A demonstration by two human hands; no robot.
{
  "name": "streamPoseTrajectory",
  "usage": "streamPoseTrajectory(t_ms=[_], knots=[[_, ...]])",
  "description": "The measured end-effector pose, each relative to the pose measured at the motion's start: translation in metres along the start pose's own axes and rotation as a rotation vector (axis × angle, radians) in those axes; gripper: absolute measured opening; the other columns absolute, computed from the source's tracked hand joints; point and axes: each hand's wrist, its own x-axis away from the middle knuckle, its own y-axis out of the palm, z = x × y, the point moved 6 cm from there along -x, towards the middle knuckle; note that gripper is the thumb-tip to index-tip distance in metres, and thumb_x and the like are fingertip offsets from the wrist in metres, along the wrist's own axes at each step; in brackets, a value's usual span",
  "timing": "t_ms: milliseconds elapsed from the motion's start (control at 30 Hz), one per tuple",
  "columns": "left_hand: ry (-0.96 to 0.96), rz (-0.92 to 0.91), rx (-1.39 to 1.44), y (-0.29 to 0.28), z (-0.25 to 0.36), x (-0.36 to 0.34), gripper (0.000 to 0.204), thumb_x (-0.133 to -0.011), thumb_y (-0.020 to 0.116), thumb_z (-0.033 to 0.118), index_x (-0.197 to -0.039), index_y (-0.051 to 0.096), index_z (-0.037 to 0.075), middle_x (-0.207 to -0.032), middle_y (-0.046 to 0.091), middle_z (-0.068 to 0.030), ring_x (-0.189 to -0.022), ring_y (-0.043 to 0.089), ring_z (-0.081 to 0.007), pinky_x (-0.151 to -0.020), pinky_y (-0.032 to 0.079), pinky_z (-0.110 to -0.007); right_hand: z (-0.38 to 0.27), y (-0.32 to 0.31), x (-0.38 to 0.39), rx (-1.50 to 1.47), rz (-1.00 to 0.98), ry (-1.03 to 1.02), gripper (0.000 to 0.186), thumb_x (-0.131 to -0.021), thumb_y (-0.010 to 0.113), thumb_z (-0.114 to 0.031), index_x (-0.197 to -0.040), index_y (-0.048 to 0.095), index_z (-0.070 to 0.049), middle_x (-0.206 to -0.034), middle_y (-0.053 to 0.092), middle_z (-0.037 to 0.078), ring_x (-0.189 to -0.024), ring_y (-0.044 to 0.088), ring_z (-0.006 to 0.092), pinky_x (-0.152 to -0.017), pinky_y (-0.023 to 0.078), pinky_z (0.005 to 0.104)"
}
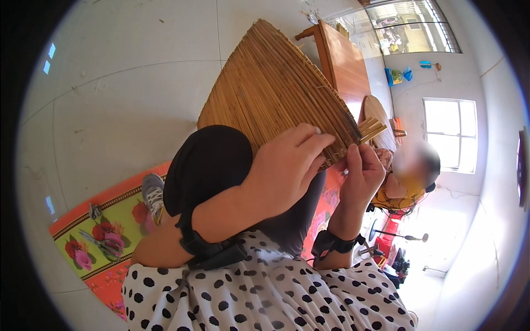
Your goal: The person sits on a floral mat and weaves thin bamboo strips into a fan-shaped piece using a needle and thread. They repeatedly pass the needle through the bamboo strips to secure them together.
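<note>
A stiff mat of narrow brown strips (270, 83) lies tilted over my dark-trousered knee, its strips side by side and its edge bound. My left hand (292, 160) rests on the mat's near right part, fingers bent and closed at its edge. Right beside it my right hand (364, 168) pinches the mat's corner between thumb and fingers. Several short, pale strip ends (372, 129) stick out past the edge just above my right hand. What lies between the fingertips is partly hidden. A black band circles each wrist.
A floral mat (72, 231) covers the floor at left, with scissors (96, 240) on it. A brown wooden table (345, 60) stands beyond the strip mat. Another person (395, 185) sits at right, near an oval woven piece (381, 113). Pale tiled floor (127, 83) spreads left.
</note>
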Motion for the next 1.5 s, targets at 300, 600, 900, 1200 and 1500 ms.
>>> streamPoseTrajectory(t_ms=[300, 600, 900, 1200, 1500], knots=[[-0.049, -0.114, 0.255, 0.011, -0.006, -0.043, 0.012, -0.094, 0.07, 0.007, -0.103, 0.068, -0.001, -0.089, 0.073, -0.0153, -0.08, 0.073, -0.0295, -0.071, 0.056, -0.033, -0.002, -0.001, 0.001, -0.004, -0.035, -0.025, 0.018, -0.099, 0.07, -0.012, -0.094, 0.069, 0.005, -0.069, 0.065, 0.003, -0.059, 0.058, 0.0067, -0.054, 0.042, 0.0212], [-0.044, -0.178, 0.231, 0.01, -0.012, -0.056, 0.011, -0.095, 0.07, 0.011, -0.096, 0.069, 0.0, -0.083, 0.073, -0.015, -0.075, 0.072, -0.0292, -0.068, 0.055, -0.033, 0.012, -0.006, -0.002, -0.124, -0.137, 0.035, 0.015, -0.1, 0.064, -0.007, -0.103, 0.067, 0.007, -0.072, 0.065, 0.005, -0.062, 0.059, 0.0091, -0.058, 0.043, 0.0216], [-0.052, -0.194, 0.191, 0.012, -0.015, -0.057, 0.015, -0.096, 0.069, 0.013, -0.098, 0.07, -0.001, -0.085, 0.074, -0.0154, -0.076, 0.072, -0.0298, -0.068, 0.054, -0.034, 0.014, -0.006, -0.002, -0.206, -0.181, 0.039, 0.02, -0.098, 0.063, -0.007, -0.11, 0.066, 0.009, -0.076, 0.066, 0.005, -0.065, 0.059, 0.0102, -0.06, 0.044, 0.0237], [0.078, -0.046, 0.208, 0.008, -0.006, -0.033, 0.009, -0.09, 0.073, 0.004, -0.098, 0.07, 0.001, -0.089, 0.068, -0.0124, -0.078, 0.069, -0.0279, -0.067, 0.053, -0.034, 0.009, 0.011, 0.01, -0.217, -0.103, -0.033, 0.021, -0.103, 0.065, -0.018, -0.103, 0.063, 0.002, -0.079, 0.066, 0.002, -0.064, 0.058, 0.0067, -0.058, 0.045, 0.0214], [0.145, 0.139, 0.163, 0.013, 0.003, -0.022, 0.007, -0.091, 0.07, -0.003, -0.097, 0.067, 0.0, -0.089, 0.062, -0.0116, -0.075, 0.063, -0.0271, -0.065, 0.05, -0.033, -0.007, 0.023, 0.015, 0.286, 0.115, -0.223, 0.022, -0.099, 0.066, -0.017, -0.086, 0.055, -0.002, -0.071, 0.06, 0.014, -0.054, 0.056, 0.0213, -0.051, 0.042, 0.0349]])
